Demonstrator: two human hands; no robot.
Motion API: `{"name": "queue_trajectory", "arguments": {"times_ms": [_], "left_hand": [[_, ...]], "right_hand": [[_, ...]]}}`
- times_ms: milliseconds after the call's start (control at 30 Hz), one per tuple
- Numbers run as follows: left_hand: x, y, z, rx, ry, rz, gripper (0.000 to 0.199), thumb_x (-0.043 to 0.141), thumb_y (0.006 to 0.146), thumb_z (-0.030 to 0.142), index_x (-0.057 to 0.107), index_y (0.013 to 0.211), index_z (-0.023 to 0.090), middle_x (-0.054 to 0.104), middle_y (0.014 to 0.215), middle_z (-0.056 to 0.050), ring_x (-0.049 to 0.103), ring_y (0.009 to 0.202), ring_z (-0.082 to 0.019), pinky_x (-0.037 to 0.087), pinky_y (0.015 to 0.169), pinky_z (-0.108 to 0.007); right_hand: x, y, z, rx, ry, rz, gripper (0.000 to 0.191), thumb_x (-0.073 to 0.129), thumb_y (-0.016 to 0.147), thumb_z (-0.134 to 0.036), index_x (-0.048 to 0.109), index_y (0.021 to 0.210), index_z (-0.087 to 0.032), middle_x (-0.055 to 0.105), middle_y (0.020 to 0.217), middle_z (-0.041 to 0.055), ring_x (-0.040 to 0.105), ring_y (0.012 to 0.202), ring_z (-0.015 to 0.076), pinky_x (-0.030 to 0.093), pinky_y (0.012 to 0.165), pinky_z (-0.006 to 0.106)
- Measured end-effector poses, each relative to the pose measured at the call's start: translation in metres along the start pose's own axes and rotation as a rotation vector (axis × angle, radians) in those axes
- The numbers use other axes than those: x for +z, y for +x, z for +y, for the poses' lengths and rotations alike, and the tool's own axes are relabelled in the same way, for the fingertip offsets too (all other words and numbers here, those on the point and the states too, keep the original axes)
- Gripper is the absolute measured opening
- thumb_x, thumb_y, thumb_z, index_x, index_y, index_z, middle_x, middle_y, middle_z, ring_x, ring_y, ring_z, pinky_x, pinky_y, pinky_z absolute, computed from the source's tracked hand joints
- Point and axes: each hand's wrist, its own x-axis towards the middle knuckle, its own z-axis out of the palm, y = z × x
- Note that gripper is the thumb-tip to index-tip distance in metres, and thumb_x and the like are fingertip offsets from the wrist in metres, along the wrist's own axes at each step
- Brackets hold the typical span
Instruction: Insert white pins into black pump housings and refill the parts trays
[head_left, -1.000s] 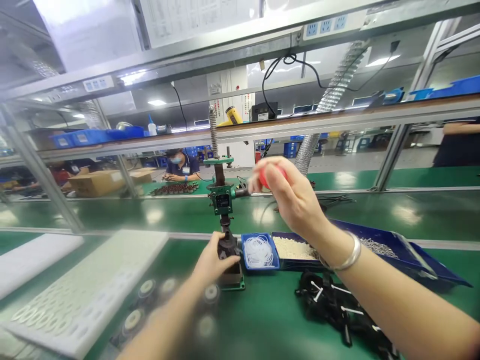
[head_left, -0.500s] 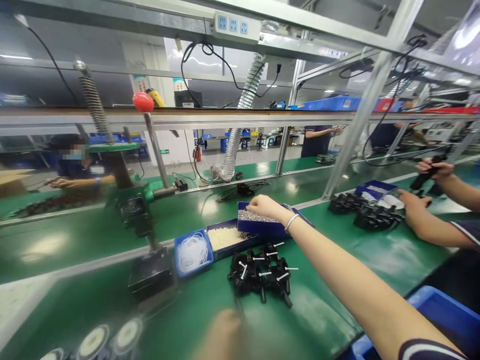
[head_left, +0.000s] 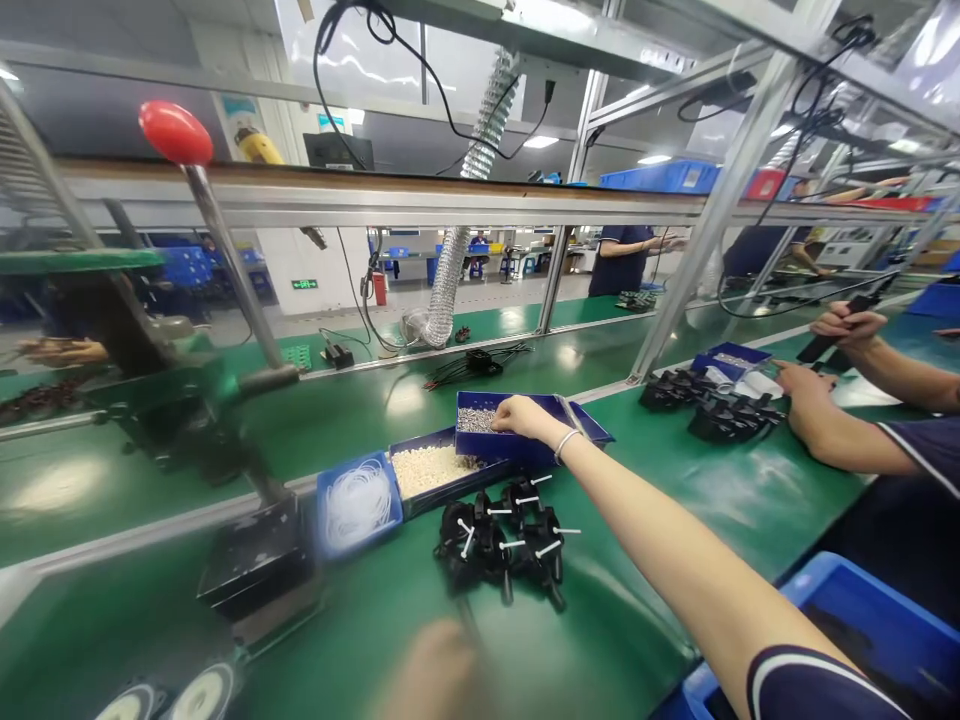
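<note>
My right hand point(head_left: 521, 416) reaches into a dark blue bin point(head_left: 495, 445) of small metal parts point(head_left: 475, 419). Its fingers are pinched together down among them, and whatever they hold is too small to name. Low in the view, my left hand point(head_left: 439, 665) is a blur above the green tabletop; its fingers cannot be made out. Between the hands lies a cluster of black plastic parts point(head_left: 499, 545) with thin white pins sticking out. Beside the metal parts stand a bin of cream-coloured pieces point(head_left: 435, 468) and a blue tray point(head_left: 324, 515) with coiled clear tubing point(head_left: 360, 500).
A hand press with a red-knobbed lever point(head_left: 176, 132) stands at left, near round white-centred parts point(head_left: 202, 692). On the right, a co-worker's hands point(head_left: 847, 325) hold a black part beside black assemblies point(head_left: 731, 415). A blue crate point(head_left: 885, 620) sits at lower right. A metal post point(head_left: 705, 220) rises behind.
The camera view has shifted, so the press looks larger and farther left. My right hand has dipped lower into the metal parts. My left hand stays low and blurred.
</note>
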Motion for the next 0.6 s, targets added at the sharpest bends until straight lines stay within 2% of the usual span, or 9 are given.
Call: {"name": "queue_trajectory", "arguments": {"times_ms": [100, 200, 267, 333, 433, 533, 600], "left_hand": [[0.01, 0.004, -0.005, 0.001, 0.014, 0.002, 0.02, 0.057, 0.091, 0.04, 0.065, 0.098, 0.023, 0.067, 0.087, -0.004, 0.065, 0.078, -0.017, 0.059, 0.071, -0.034], [0.023, 0.008, -0.005, 0.015, 0.031, -0.003, 0.01, 0.066, 0.082, 0.038, 0.068, 0.085, 0.028, 0.061, 0.066, -0.003, 0.065, 0.067, -0.021, 0.06, 0.064, -0.034], [0.029, 0.008, -0.003, 0.032, 0.043, -0.002, 0.009, 0.071, 0.075, 0.035, 0.068, 0.081, 0.029, 0.059, 0.062, -0.003, 0.065, 0.065, -0.022, 0.06, 0.063, -0.033], [0.03, 0.005, -0.001, 0.044, 0.054, 0.016, 0.012, 0.072, 0.072, 0.034, 0.068, 0.082, 0.029, 0.062, 0.067, -0.004, 0.067, 0.07, -0.024, 0.061, 0.067, -0.035], [0.027, -0.005, -0.002, 0.053, 0.068, 0.072, 0.021, 0.071, 0.073, 0.031, 0.068, 0.093, 0.029, 0.068, 0.088, -0.008, 0.068, 0.086, -0.026, 0.061, 0.074, -0.038], [0.023, -0.014, -0.008, 0.065, 0.084, 0.118, 0.036, 0.073, 0.069, 0.031, 0.066, 0.103, 0.029, 0.065, 0.112, -0.012, 0.066, 0.102, -0.029, 0.06, 0.079, -0.038], [0.017, -0.015, -0.009, 0.155, 0.087, 0.195, 0.05, 0.075, 0.065, 0.039, 0.062, 0.111, 0.025, 0.059, 0.124, -0.016, 0.062, 0.112, -0.033, 0.058, 0.084, -0.042]], "right_hand": [[0.003, -0.001, 0.005, 0.01, 0.096, 0.062, 0.024, 0.063, 0.092, -0.034, 0.065, 0.083, -0.012, 0.065, 0.08, 0.0005, 0.063, 0.073, 0.0134, 0.054, 0.07, 0.029], [0.003, -0.001, 0.006, 0.026, 0.224, 0.124, 0.03, 0.065, 0.09, -0.037, 0.063, 0.074, -0.011, 0.061, 0.064, -0.0014, 0.057, 0.056, 0.0098, 0.05, 0.059, 0.024], [0.0, -0.003, 0.003, 0.032, 0.331, 0.173, 0.036, 0.067, 0.087, -0.041, 0.06, 0.067, -0.012, 0.057, 0.055, -0.0013, 0.053, 0.048, 0.0089, 0.046, 0.053, 0.023], [-0.005, -0.009, -0.004, 0.026, 0.448, 0.222, 0.04, 0.067, 0.086, -0.045, 0.057, 0.064, -0.013, 0.056, 0.052, 0.0001, 0.053, 0.046, 0.0094, 0.045, 0.052, 0.023], [-0.012, -0.031, -0.022, -0.021, 0.617, 0.253, 0.042, 0.067, 0.083, -0.051, 0.056, 0.067, -0.014, 0.06, 0.057, 0.0026, 0.056, 0.051, 0.0104, 0.048, 0.056, 0.023], [-0.012, -0.069, -0.048, -0.107, 0.743, 0.202, 0.044, 0.07, 0.078, -0.056, 0.059, 0.074, -0.013, 0.063, 0.064, 0.0036, 0.058, 0.057, 0.0112, 0.051, 0.061, 0.025], [-0.004, -0.1, -0.069, -0.173, 0.816, 0.106, 0.045, 0.07, 0.077, -0.057, 0.06, 0.076, -0.013, 0.063, 0.064, 0.0026, 0.059, 0.057, 0.0118, 0.05, 0.061, 0.026]]}}
